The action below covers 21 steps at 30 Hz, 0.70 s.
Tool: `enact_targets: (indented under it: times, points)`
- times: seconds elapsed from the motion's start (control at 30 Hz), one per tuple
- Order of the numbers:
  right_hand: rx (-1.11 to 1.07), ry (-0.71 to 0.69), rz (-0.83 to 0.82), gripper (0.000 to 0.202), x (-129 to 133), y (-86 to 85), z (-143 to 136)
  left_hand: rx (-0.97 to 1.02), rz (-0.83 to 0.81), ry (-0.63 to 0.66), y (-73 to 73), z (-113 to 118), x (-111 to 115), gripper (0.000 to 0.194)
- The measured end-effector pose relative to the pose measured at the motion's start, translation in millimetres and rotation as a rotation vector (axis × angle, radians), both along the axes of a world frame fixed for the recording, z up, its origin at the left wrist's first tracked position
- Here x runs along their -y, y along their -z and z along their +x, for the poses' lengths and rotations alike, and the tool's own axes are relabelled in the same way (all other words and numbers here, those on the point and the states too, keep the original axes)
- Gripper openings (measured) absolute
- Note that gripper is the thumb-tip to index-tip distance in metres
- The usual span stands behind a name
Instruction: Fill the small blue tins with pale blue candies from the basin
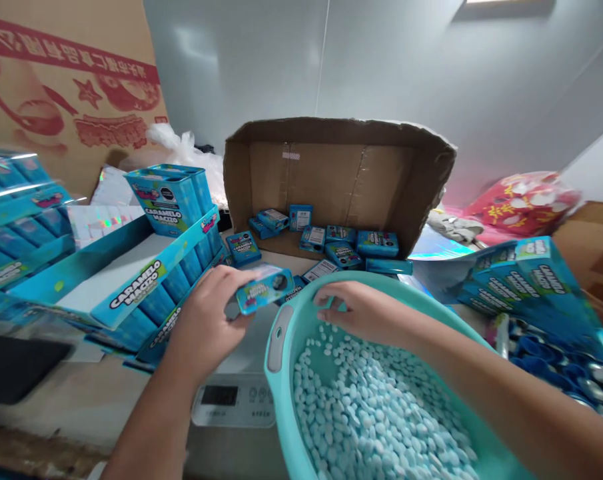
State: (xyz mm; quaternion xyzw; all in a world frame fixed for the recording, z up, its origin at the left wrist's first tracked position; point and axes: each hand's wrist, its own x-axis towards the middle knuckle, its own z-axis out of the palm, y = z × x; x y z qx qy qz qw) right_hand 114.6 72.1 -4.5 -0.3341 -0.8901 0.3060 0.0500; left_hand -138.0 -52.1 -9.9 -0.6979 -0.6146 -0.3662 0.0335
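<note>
My left hand is closed around a small blue candy box, held tilted above a kitchen scale. A dark round spot shows near the box's right end. My right hand hangs inside the left part of a turquoise basin. Its fingers are loosely curled, with a gap between them and the thumb, and I see nothing in it. Below lie many pale blue candies, with a few scattered close under the fingertips.
Several blue candy boxes lie in and before a cardboard box on its side. Left, a blue display tray holds two upright boxes and rests on stacked packs. A dark flat object lies farther left. Printed blue cartons stand right.
</note>
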Motion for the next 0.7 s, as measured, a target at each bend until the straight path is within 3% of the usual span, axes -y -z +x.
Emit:
enact_targets:
  times: [0.1, 0.23, 0.33, 0.53, 0.7]
  points:
    - [-0.025, -0.007, 0.014, 0.018, -3.1, 2.4, -0.7, -0.309, 0.094, 0.188, -1.0, 1.6, 2.2, 0.045]
    - [-0.045, -0.034, 0.045, 0.018, -3.6, 3.8, 0.5, -0.491, 0.238, 0.198, 2.6, 5.1, 0.9, 0.051]
    - [-0.087, -0.044, 0.015, 0.018, -1.5, 2.3, 0.9, -0.508, 0.279, 0.192, 3.7, 7.4, 0.1, 0.053]
    - [-0.214, -0.086, -0.085, 0.01, 11.1, -3.9, -6.1, -0.463, 0.187, 0.18, 7.6, 6.9, -2.3, 0.05]
    - [-0.249, -0.151, 0.131, 0.012, 20.9, -2.5, -6.4, -0.444, 0.189, 0.17, 9.2, 6.9, -2.9, 0.053]
